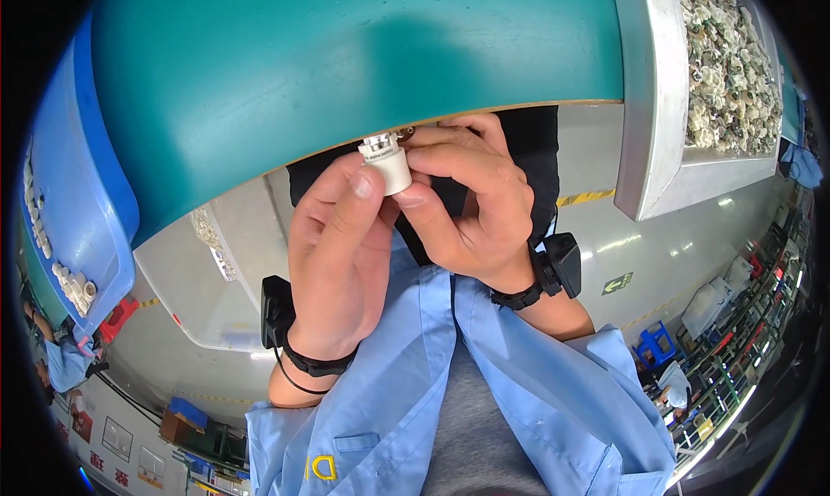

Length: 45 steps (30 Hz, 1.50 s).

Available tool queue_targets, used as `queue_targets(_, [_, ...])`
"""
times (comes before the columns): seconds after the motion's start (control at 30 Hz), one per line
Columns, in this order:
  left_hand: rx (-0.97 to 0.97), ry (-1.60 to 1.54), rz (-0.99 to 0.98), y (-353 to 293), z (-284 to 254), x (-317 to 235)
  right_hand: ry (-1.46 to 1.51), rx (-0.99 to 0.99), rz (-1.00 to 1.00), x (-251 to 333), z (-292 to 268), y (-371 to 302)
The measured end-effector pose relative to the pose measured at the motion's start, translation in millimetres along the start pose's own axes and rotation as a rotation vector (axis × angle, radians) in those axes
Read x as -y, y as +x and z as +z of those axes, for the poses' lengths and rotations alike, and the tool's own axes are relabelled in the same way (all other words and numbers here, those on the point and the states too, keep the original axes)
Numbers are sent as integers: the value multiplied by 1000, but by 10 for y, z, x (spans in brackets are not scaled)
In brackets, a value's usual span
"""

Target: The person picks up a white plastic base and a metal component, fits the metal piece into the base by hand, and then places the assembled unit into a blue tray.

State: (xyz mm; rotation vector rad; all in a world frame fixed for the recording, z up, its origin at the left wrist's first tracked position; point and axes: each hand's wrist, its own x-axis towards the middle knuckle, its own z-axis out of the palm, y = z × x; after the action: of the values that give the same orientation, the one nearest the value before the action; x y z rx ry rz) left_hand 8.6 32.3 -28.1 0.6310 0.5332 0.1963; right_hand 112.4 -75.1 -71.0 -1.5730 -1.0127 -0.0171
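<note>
Both of my hands meet at the near edge of a green table (346, 55), close to my chest. My left hand (337, 254) pinches a small white cylindrical fitting (386, 162) with a metal end between thumb and fingers. My right hand (471, 198) grips the same fitting from the right, its fingers curled over the metal top. Each wrist carries a black band with a small black device. The far end of the fitting is partly hidden by my right fingers.
A blue tray (69, 193) with several small white parts lies at the table's left. A metal bin (657, 107) filled with several pale small parts stands at the right. My blue work jacket (536, 392) fills the lower view. Another person (60, 358) sits far left.
</note>
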Motion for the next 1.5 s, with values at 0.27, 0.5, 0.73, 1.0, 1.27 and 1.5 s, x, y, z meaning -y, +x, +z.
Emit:
queue_targets(0.27, [41,220,36,15,19,-18,67,-121,-6,-30,105,35])
queue_targets(0.5, [0,238,6,-2,3,-79,49,-22,125,41,91,-29])
queue_targets(0.73, [32,147,-20,21,19,-86,83,-22,117,-19,90,-34])
queue_targets(1.0, [10,186,95,87,97,-62,66,-26,76,-10,52,39])
queue_targets(1.27, [-75,466,236,-154,66,-40,110,44,30,221,-124,44])
queue_targets(1.5, [53,807,291,-479,189,-271,31,143,-120,570,-401,-10])
